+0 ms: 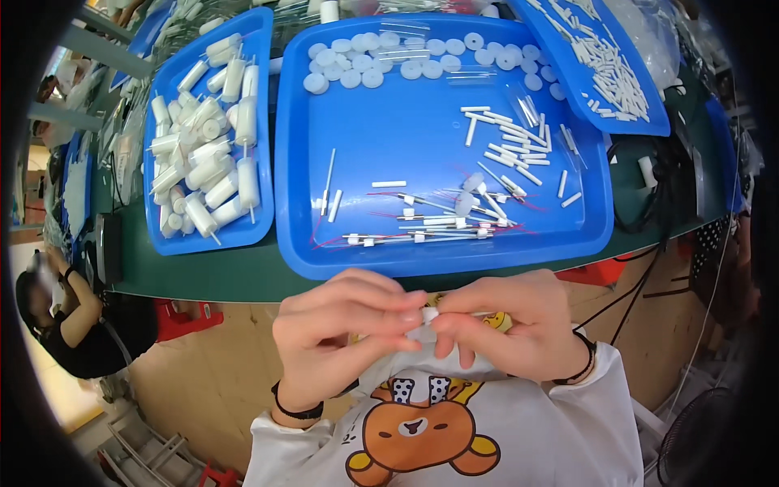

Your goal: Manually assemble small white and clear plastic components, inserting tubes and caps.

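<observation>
The person's left hand and right hand meet over the body, just off the near edge of the large blue rectangular plastic tray. Between their fingertips sits a small, matt white, blocky piece, mostly hidden by the fingers. The right thumb and index finger pinch it from the right; the left fingertips close on it from the left, though how firmly cannot be told. A thin, pale, straight rod shows beyond the right fingers; whether it joins the piece is hidden.

The piece is probably very light and stiff, likely hard plastic, and smooth enough to slip or spin under a loose pinch. Its flat sides seem the best place to hold, with fingertips rather than the palm. The slender rod looks easier to bend, so it is better steadied close to the piece. In the tray, slim metallic rods with white blocks trail fine red wires, which look fragile and poor places to grip
</observation>
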Demonstrator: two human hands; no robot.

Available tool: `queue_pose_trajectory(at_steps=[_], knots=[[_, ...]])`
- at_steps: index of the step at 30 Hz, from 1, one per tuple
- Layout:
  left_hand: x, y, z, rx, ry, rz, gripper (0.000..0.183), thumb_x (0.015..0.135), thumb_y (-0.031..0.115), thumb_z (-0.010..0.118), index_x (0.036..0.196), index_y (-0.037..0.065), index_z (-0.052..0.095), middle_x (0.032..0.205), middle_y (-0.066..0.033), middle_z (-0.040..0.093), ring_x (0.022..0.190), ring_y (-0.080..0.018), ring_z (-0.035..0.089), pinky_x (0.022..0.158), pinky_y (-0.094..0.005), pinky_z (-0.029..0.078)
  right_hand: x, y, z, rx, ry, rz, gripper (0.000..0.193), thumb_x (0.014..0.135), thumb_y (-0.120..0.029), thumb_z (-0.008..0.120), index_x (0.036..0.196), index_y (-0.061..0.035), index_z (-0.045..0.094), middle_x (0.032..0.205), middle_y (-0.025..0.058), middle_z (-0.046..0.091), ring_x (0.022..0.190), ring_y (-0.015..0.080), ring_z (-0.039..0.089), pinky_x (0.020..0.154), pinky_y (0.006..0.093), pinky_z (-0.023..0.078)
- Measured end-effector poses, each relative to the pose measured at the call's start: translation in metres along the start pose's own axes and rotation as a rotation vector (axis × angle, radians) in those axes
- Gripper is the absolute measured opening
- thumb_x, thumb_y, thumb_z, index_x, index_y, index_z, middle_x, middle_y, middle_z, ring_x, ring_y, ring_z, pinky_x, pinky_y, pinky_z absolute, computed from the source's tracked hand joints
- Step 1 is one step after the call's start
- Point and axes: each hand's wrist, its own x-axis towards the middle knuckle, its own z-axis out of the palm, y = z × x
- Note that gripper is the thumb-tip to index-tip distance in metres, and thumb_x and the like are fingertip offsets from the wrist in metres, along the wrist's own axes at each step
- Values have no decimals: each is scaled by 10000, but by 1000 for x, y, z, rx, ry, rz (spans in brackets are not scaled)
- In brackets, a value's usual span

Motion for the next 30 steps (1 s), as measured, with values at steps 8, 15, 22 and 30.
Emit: queue_pose_trajectory(at_steps=[8, 15, 22, 30], knots=[[-13, 2, 3, 152, 35, -16, 271, 639, -54, 779, 889, -7, 687, 928, -138, 676, 867, -251, 645, 734, -325, 523, 3, 4, 4, 261, -81, 275, 117, 890, -82, 586, 943, 4, 645, 718, 76, 665, 518, 79, 573, 447, 207, 434], [-22, 1, 2, -30, 288, -100, 295, 708, -55, 732, 983, -42, 625, 1009, -172, 620, 969, -258, 619, 832, -334, 503, 21, 31, -33, -711, 842, -397, 114, 801, -38, 657, 913, -18, 663, 719, 89, 638, 565, 177, 576, 509, 290, 428], [-26, -5, -3, -130, 310, -112, 321, 750, -128, 616, 1060, -62, 560, 1065, -172, 568, 1054, -265, 582, 913, -336, 472, 31, 32, -68, -910, 716, -141, 94, 739, -28, 682, 818, -10, 633, 752, 79, 597, 680, 219, 543, 625, 313, 441], [-23, -1, -3, -110, 320, -99, 313, 763, -120, 612, 1065, -65, 557, 1069, -169, 563, 1060, -263, 576, 924, -338, 465, 23, 28, -67, -944, 587, -156, 119, 742, -30, 684, 843, 12, 638, 804, 84, 606, 707, 188, 541, 629, 293, 432]])
